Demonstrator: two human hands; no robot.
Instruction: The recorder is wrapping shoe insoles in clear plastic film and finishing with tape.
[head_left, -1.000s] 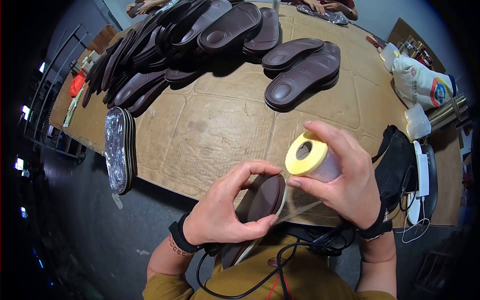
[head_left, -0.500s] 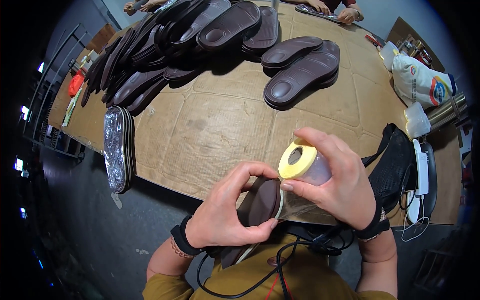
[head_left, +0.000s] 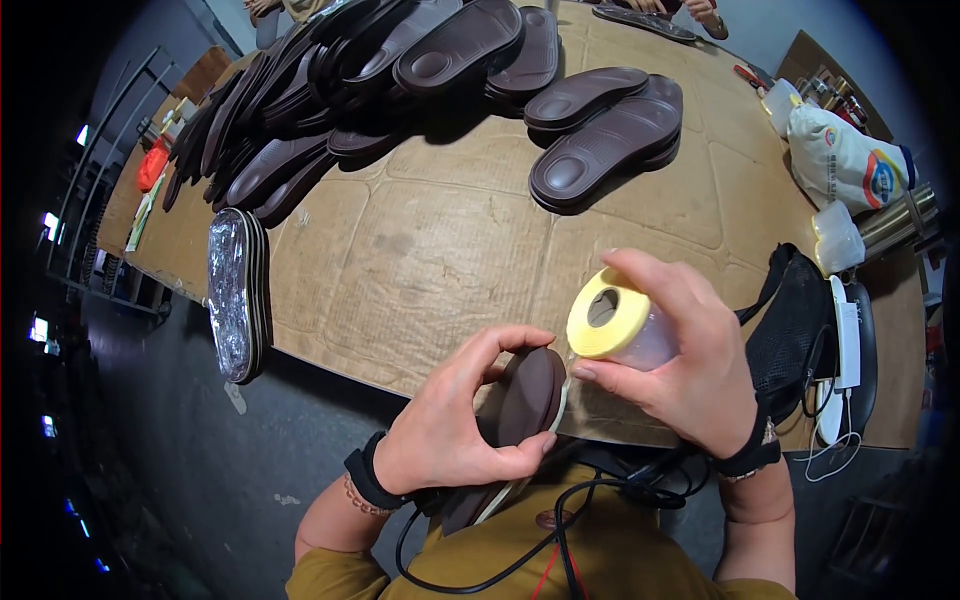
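Note:
My left hand (head_left: pixel 445 425) is wrapped round a small stack of dark brown shoe insoles (head_left: pixel 530 395), held tilted at the table's near edge, with a pale layer along its right side. Just to the right, my right hand (head_left: pixel 700 355) grips a roll of clear stretch film (head_left: pixel 648 345) with a yellow end and a hollow core. The roll is apart from the insoles. Beyond my hands lie several loose brown insoles (head_left: pixel 605 145). A film-wrapped stack of insoles (head_left: pixel 230 295) rests at the table's left front edge.
A large pile of brown insoles (head_left: pixel 290 110) covers the far left of the cardboard-topped table (head_left: pixel 430 250). On the right are a black mesh bag (head_left: pixel 785 340), a white power strip (head_left: pixel 845 335) and a white printed bag (head_left: pixel 835 155). Black cables (head_left: pixel 570 500) cross my lap. Other people's hands (head_left: pixel 703 12) show at the far edge.
My right hand has drawn the film roll slightly right and away from the insoles. The film strands seen between them before no longer show clearly. My left hand keeps its hold.

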